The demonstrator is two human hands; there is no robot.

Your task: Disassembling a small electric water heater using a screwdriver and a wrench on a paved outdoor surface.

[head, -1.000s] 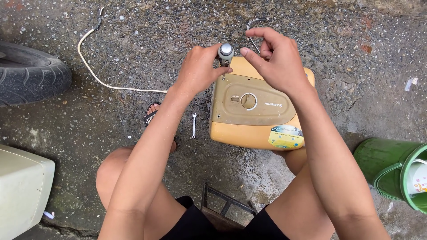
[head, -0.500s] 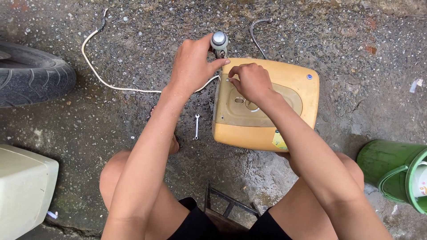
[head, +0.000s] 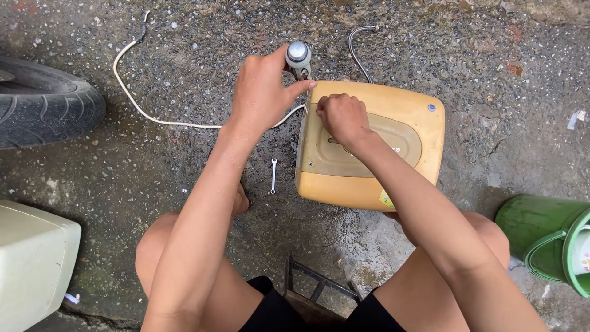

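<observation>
while the yellow water heater lies flat on the wet ground between the person's knees, its beige front cover is on and no fastening shows as removed, so by my judgement the work is at an early stage, with the opening of the casing left to do. the left hand is wrapped around the chrome fitting at the heater's far left corner, thumb pressing toward the casing edge. the right hand is curled into a loose fist on the cover's upper left part; whether it pinches a small tool or screw i cannot tell. a small wrench lies untouched on the ground just left of the heater. a white cord trails away from the fitting side, and a grey hose curves off behind.

the floor is rough, damp concrete outdoors. a tyre sits at left, a pale plastic box at lower left, green buckets at right, and a low stool frame under the person.
</observation>
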